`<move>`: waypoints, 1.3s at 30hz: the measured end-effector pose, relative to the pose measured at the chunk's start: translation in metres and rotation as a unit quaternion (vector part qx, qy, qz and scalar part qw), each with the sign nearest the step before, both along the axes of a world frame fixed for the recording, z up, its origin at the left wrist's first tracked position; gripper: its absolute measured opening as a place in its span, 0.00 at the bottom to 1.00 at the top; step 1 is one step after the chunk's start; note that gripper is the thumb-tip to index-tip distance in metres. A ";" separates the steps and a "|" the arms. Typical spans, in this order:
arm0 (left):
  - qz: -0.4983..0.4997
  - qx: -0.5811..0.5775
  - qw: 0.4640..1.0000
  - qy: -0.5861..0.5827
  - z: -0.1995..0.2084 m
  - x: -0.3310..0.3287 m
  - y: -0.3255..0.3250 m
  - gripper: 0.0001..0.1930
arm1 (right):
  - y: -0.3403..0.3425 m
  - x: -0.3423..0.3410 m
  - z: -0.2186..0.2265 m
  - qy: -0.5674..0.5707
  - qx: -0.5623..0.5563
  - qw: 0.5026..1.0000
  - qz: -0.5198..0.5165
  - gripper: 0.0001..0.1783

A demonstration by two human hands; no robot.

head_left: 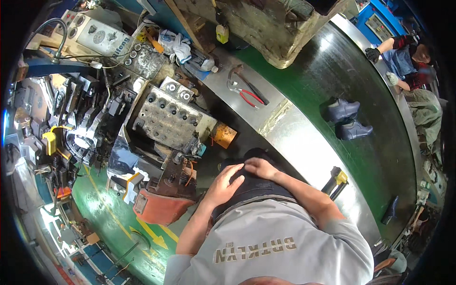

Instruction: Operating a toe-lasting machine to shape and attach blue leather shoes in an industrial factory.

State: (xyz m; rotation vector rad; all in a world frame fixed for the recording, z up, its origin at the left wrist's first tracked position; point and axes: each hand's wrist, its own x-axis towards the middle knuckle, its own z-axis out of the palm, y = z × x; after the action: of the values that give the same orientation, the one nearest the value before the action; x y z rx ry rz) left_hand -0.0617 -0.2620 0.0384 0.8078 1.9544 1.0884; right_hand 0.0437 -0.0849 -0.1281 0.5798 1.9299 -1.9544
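Note:
My bare hands meet above my dark trousers (254,186), close to my waist. The left hand (227,184) holds nothing; its fingers stretch up and right, with the thumb apart. My right hand (261,168) comes in from the right, its loosely bent fingers beside the left fingertips, and I see nothing in it. Ahead on the metal bench edge lie a hammer (251,84) with a dark handle and red-handled pliers (250,98). A yellow-and-black tool (338,179) rests on the same edge near my right elbow.
Left of me stands a greasy machine with a bolt-holed metal block (164,118), an orange cylinder (223,135) and a red-orange guard (159,207). Dark blue shoes (351,121) sit on the green surface at the right. Another person (403,64) in gloves works beyond it.

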 end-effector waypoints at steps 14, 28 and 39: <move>-0.301 -0.015 0.934 0.192 0.016 -0.033 0.042 0.24 | -0.043 0.053 0.010 -0.087 0.221 0.968 0.087 0.22; -0.447 -0.001 0.884 0.138 0.002 -0.004 0.030 0.25 | -0.096 0.095 0.022 -0.178 0.212 0.948 -0.159 0.20; -0.427 -0.010 0.892 0.152 0.009 -0.016 0.033 0.27 | -0.075 0.054 0.066 -0.085 0.216 0.963 -0.138 0.21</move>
State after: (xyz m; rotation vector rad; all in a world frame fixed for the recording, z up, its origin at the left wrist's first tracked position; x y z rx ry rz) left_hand -0.0772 -0.2293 0.0469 1.6871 1.5339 0.4149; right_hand 0.0981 -0.1601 -0.0625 1.1504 2.2694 -1.5570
